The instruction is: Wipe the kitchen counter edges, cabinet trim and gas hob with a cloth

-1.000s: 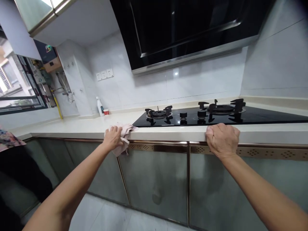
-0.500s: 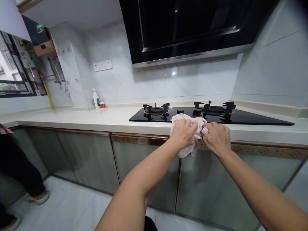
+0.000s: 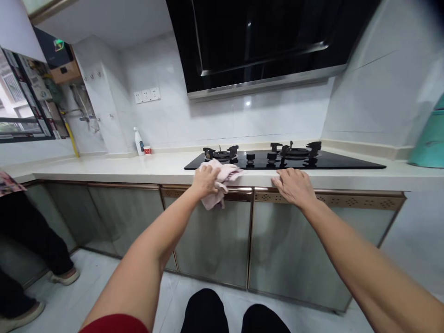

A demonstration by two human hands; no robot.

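Observation:
A crumpled pale pink cloth (image 3: 222, 172) lies over the front edge of the white countertop (image 3: 152, 167), by the left part of the black gas hob (image 3: 258, 159). My left hand (image 3: 205, 181) grips it, and part of the cloth hangs down in front of the cabinet. Further right, my right hand (image 3: 294, 186) rests on the counter's edge in front of the hob, its fingers laid over the edge and the thumb apart. Nothing shows in that hand. The hob has two burners with black pan supports and two knobs (image 3: 250, 158) between them.
A dark range hood (image 3: 256, 51) overhangs the hob. At the counter's back left stand a white bottle (image 3: 138, 142) and a small red cup (image 3: 147, 151). A teal bucket (image 3: 430, 141) is at the far right. Another person's legs (image 3: 31, 236) are at the left. Cabinet doors (image 3: 211, 240) run below.
My left hand has moved left along the counter edge with the cloth. My right hand has come away from the cloth. The view has shifted, bringing the teal bucket into sight.

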